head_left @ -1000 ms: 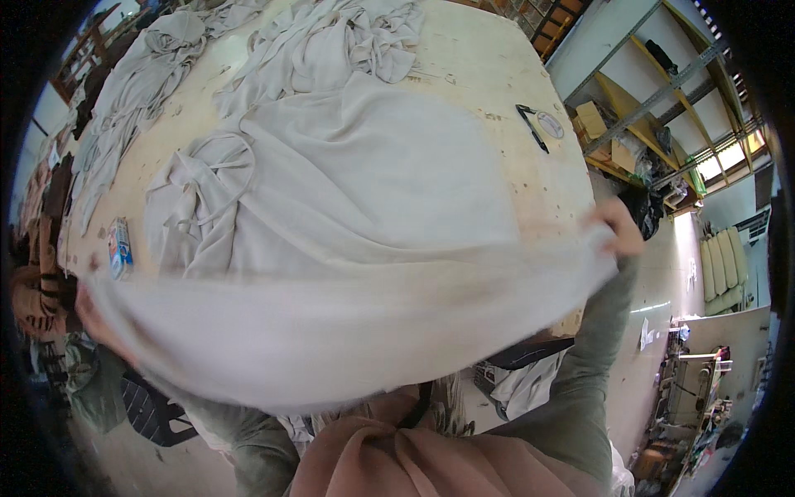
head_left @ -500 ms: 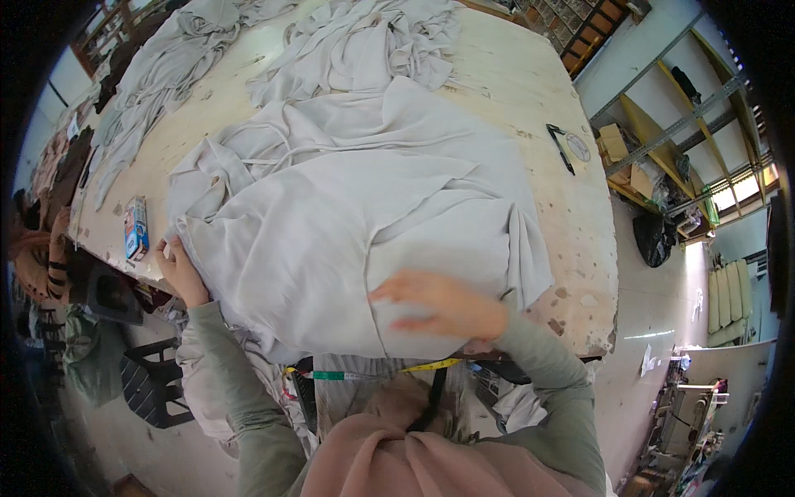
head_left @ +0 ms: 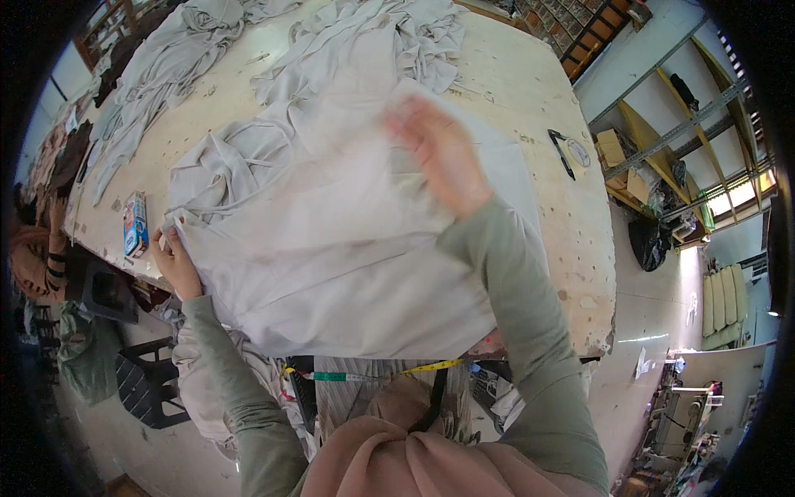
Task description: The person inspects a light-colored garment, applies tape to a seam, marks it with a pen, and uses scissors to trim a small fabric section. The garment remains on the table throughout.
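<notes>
Touching the cloth, left hand [head_left: 175, 263]: I see its fingertips at the left edge of the pale grey cloth [head_left: 348, 273]; whether they pinch it or only rest there, I cannot tell.
Right hand [head_left: 439, 153]: blurred in my view, over the far part of the same cloth, fingers pointing leftward and away; I cannot tell whether it grasps fabric or is released.
Pale grey cloth: on the tabletop [head_left: 584, 257], stretching rightward from the left hand and lying under and nearer than the right; loose folds gather just beyond the left hand.
Blue box [head_left: 135, 225]: just beyond the left hand, slightly to its left.
Black pen [head_left: 563, 157]: to the right of the right hand, apart from the cloth.
Heaped fabric [head_left: 356, 50]: beyond the right hand, to its left.
Tape measure [head_left: 435, 366]: nearer me than both hands, between the forearms.
</notes>
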A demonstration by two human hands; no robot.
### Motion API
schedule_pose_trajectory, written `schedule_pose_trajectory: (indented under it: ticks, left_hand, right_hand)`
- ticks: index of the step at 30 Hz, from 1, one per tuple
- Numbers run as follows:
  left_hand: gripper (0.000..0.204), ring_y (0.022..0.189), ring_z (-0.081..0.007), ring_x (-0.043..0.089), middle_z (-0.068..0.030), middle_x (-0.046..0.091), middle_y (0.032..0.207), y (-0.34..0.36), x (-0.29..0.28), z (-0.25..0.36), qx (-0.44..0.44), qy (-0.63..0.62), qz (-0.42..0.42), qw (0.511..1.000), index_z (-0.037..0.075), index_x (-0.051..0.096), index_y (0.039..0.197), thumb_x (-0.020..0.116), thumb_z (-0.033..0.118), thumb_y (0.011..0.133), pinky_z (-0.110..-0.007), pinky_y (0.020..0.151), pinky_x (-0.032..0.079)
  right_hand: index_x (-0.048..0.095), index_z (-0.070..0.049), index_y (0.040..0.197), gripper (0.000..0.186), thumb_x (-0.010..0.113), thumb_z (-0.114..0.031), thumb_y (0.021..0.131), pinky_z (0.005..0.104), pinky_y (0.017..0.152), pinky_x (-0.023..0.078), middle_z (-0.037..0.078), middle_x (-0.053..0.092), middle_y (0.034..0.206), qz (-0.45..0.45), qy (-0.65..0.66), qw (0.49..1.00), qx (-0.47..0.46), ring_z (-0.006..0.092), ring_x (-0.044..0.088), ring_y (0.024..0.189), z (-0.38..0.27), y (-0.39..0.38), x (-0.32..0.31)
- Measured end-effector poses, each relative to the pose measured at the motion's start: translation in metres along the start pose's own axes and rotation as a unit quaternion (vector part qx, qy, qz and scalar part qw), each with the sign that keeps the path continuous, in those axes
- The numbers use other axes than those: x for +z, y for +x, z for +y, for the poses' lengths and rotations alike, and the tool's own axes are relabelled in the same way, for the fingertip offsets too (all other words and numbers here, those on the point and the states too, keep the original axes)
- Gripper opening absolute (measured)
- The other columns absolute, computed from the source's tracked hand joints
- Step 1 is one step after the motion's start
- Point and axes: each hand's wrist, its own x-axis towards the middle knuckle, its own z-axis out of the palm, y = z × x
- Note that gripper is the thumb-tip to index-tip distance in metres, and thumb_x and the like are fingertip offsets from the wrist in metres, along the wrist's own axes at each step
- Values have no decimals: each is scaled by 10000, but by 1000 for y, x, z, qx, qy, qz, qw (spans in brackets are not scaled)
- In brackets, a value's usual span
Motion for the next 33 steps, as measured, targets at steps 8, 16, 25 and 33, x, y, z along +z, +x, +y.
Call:
schedule_pose_trajectory:
  ticks: [8,16,25,33]
  left_hand:
    - [307,739,-88,543,-111,642,898,-1,2,6,-1,113,22,993,-37,545,1051,578,248,945,-228,661,436]
    - [271,722,-57,455,-33,580,814,-11,-13,47,-65,75,-23,995,-12,550,1017,530,254,968,-197,665,386]
    - [168,806,-46,472,28,557,872,-94,-70,69,-196,-14,-28,980,42,556,969,534,208,964,-198,738,391]
    - [187,761,-32,445,51,517,830,-118,-77,71,-210,-7,22,977,56,571,967,544,242,955,-172,692,346]
  right_hand:
    - [601,-13,1164,529,583,-449,864,318,947,401,162,624,1126,90,-578,811,25,272,562,1084,15,-18,-120]
    - [600,-30,907,312,711,-300,796,287,645,406,58,535,721,167,-634,755,14,146,502,699,-13,-68,-171]
    - [639,-11,971,322,713,-255,775,285,715,445,70,616,804,-102,-674,654,326,158,559,777,-125,-112,-149]
    - [622,23,1016,398,641,-338,849,328,778,462,137,658,968,-65,-584,804,90,243,610,871,0,-25,-69]
